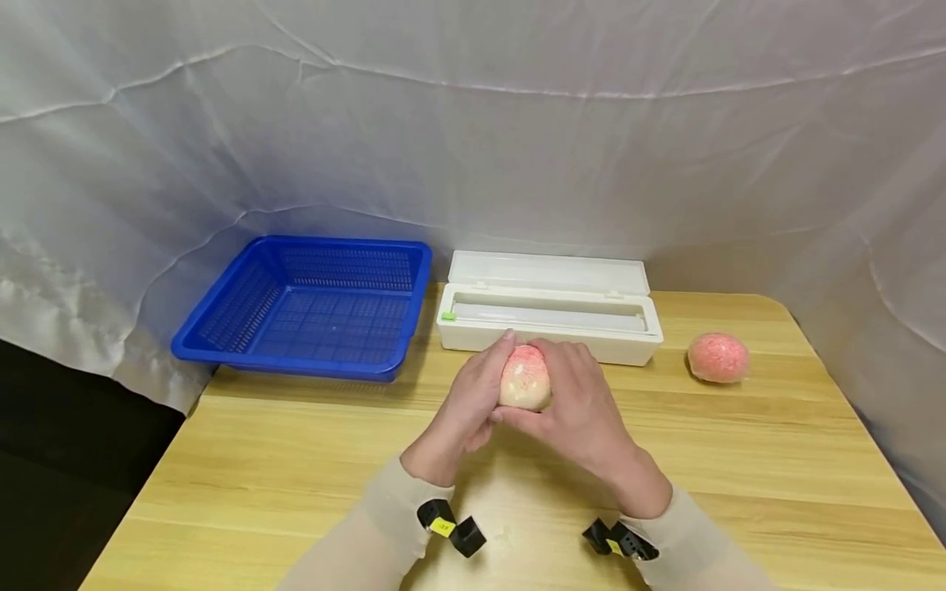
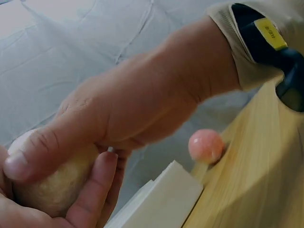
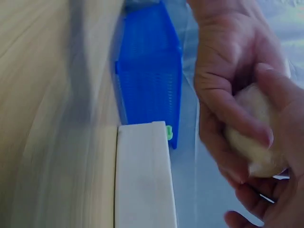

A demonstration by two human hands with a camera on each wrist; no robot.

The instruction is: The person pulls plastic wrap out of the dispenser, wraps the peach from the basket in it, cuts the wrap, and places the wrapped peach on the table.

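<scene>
Between both hands, above the table in the head view, is a pink-and-cream peach [image 1: 525, 379] with a glossy, film-like sheen. My left hand [image 1: 470, 400] holds it from the left, thumb along its side. From the right, my right hand [image 1: 584, 406] grips it with curled fingers and the thumb underneath. In the left wrist view the pale side of the peach [image 2: 57, 190] shows between the fingers. Just beyond the hands stands a long white cling film box [image 1: 547, 341], its lid [image 1: 547, 271] tipped back and a roll lying inside.
A blue plastic basket [image 1: 402, 353] with perforated walls stands at the back left of the wooden table [image 1: 296, 476]. Another pink peach [image 1: 718, 358], shiny as if wrapped, lies to the right of the box. Pale cloth [image 1: 547, 164] hangs behind and around the table.
</scene>
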